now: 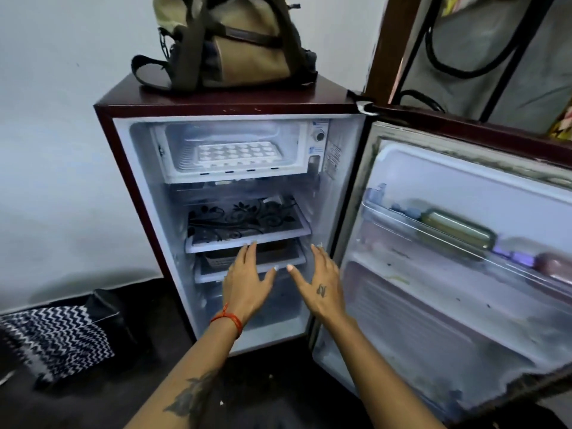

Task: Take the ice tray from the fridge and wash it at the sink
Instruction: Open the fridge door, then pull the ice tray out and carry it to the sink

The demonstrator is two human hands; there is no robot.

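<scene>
I stood before the small maroon fridge (130, 168) with its door (464, 243) swung wide to my right, and both my arms were stretched toward the opening. My left hand (247, 280) was released, fingers straight and a little spread, its tips in front of the edge of the patterned glass shelf with black floral scrolls (244, 221); whether they touched it I could not tell. My right hand (322, 280) was likewise released and grasped nothing, held just beside the left, near the inner right wall. The white plastic ice tray with its rows of small cups (238, 153) lay flat in the freezer compartment (235, 150) at the top, well above both hands and untouched. I judged I had both hands out so that I could lift the wide, shallow tray level from its two ends, and that the next move called for raising them up to that upper box. Whether the cups held anything I could not make out. A tan canvas backpack with dark straps (229, 41) sat on top of the fridge, clear of the opening. In the door rack lay a greenish bottle on its side (458, 230), blurred. A black-and-white zigzag cloth (52, 339) lay on the dark floor to my left. The sink was nowhere in view, so the washing was not yet begun.
</scene>
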